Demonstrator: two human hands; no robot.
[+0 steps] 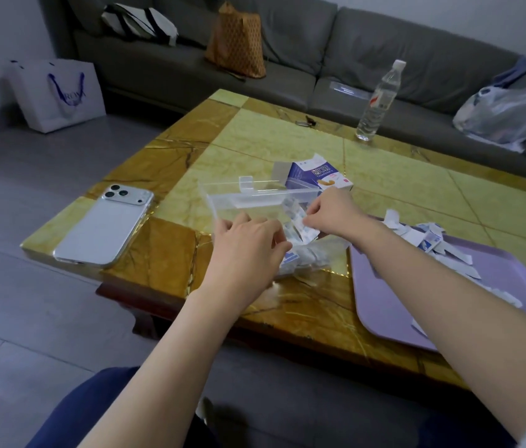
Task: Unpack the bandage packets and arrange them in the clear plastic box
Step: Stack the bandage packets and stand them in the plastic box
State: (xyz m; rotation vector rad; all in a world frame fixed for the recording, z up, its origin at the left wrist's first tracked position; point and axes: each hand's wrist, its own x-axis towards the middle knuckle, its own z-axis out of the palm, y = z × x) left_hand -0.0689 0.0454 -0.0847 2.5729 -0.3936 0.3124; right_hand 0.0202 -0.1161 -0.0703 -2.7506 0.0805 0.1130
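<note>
A clear plastic box with its lid raised stands on the table in front of me. White and blue bandage packets lie inside it, some standing on edge. My left hand reaches into the box's near side, fingers curled over the packets there. My right hand pinches a packet at the box's right end. An opened blue and white bandage carton lies just behind the box. More loose packets are heaped on a lilac tray to the right.
A white phone lies face down at the table's left corner. A water bottle and keys stand near the far edge. Behind is a grey sofa with bags; a white paper bag sits on the floor.
</note>
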